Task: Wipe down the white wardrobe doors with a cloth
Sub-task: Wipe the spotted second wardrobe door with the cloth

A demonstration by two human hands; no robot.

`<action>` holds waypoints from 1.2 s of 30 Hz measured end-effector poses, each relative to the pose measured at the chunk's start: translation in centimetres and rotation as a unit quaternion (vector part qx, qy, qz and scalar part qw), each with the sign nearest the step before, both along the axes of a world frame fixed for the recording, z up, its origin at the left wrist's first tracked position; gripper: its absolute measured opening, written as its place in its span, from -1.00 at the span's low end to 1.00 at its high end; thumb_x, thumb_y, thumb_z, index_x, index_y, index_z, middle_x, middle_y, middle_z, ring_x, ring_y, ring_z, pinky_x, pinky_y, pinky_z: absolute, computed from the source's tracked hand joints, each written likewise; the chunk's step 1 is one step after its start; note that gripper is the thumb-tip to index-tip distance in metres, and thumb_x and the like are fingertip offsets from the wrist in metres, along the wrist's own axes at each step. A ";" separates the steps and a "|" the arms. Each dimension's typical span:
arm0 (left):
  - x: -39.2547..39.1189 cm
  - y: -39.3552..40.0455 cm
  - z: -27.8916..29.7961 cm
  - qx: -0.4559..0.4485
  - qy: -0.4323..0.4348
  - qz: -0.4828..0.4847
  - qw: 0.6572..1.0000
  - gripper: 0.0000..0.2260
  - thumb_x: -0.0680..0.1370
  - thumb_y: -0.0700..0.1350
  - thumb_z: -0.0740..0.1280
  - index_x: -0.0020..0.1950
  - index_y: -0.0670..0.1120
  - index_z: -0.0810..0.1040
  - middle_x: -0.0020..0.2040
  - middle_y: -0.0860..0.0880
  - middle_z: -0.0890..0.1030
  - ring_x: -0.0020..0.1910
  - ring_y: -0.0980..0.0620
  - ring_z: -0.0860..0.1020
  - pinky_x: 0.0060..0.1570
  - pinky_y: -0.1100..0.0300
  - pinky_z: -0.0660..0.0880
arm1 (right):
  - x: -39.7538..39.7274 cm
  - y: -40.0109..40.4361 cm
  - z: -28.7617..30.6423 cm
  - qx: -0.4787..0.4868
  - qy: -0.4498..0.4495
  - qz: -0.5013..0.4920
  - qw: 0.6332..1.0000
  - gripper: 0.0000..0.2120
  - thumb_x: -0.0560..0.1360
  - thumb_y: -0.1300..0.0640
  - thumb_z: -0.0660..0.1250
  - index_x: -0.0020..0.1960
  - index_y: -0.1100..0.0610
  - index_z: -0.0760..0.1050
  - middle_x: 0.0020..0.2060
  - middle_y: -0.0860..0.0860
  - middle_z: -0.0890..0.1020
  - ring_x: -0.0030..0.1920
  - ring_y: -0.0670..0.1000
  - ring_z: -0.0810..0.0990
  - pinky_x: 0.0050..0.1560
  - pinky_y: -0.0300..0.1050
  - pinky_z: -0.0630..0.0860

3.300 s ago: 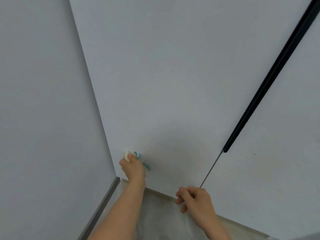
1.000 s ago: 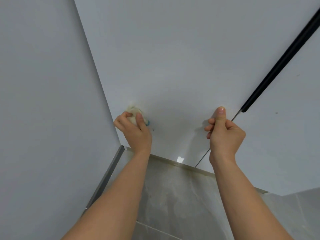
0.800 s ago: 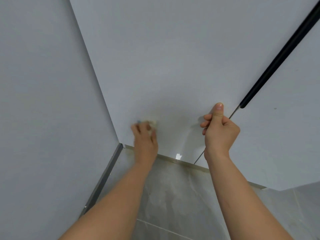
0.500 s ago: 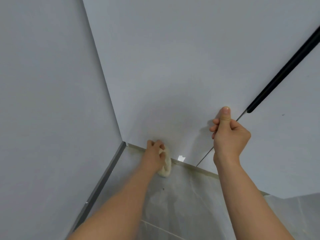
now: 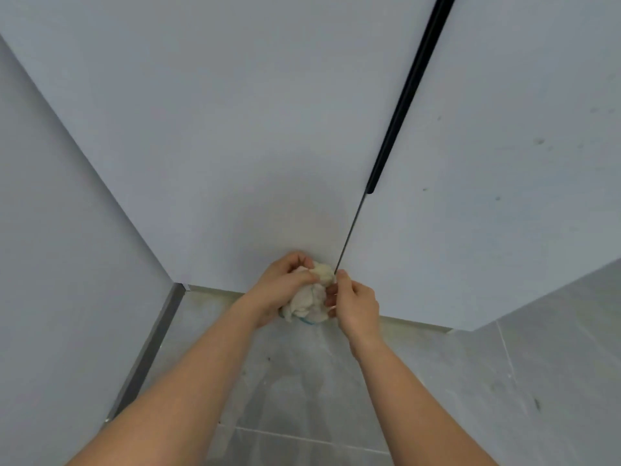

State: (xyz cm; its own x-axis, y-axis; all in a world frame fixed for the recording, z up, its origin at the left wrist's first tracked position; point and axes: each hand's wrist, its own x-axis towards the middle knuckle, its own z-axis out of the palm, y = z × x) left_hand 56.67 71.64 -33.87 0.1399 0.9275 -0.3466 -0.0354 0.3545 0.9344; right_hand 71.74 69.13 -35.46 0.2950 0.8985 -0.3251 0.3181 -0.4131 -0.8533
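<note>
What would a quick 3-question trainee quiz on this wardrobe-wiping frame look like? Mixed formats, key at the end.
1. True or false: only the left hand touches the cloth.
2. Multiple choice: the black handle strip runs along
A. the floor
B. the seam between the two doors
C. the side wall
3. Short answer: which door shows dark specks?

Key
1. False: the right hand also grips the cloth.
2. B
3. The right door; the left door looks cleaner.
</note>
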 end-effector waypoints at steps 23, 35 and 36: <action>5.7 -2.6 6.2 0.300 0.663 -0.112 0.677 -0.38 0.59 0.42 0.04 -0.11 0.02 0.72 -0.25 -0.08 0.68 -0.17 -0.21 0.64 -0.25 0.10 0.37 | 16.4 -5.1 -6.9 -0.111 0.292 -0.366 0.877 -0.68 0.52 0.01 0.32 0.22 0.10 0.42 0.04 0.13 0.58 -0.07 0.18 0.64 -0.03 0.15 0.67; 3.6 3.1 5.3 0.320 0.704 -0.028 0.634 -0.39 0.55 0.44 0.08 -0.40 0.04 0.56 -0.52 -0.05 0.44 -0.49 -0.12 0.46 -0.39 0.18 0.24 | 22.8 0.1 -13.0 -0.016 0.277 -0.522 0.807 -0.57 0.52 -0.03 0.15 0.28 0.13 0.51 0.14 0.15 0.61 -0.01 0.23 0.66 -0.21 0.05 0.62; 3.7 3.3 5.1 0.318 0.707 -0.027 0.631 -0.41 0.55 0.44 0.08 -0.34 0.06 0.63 -0.51 -0.06 0.45 -0.48 -0.12 0.46 -0.38 0.18 0.25 | 23.0 -0.4 -12.8 -0.011 0.246 -0.536 0.808 -0.61 0.58 0.05 0.12 0.34 0.16 0.45 0.14 0.15 0.57 -0.08 0.22 0.63 -0.18 0.05 0.60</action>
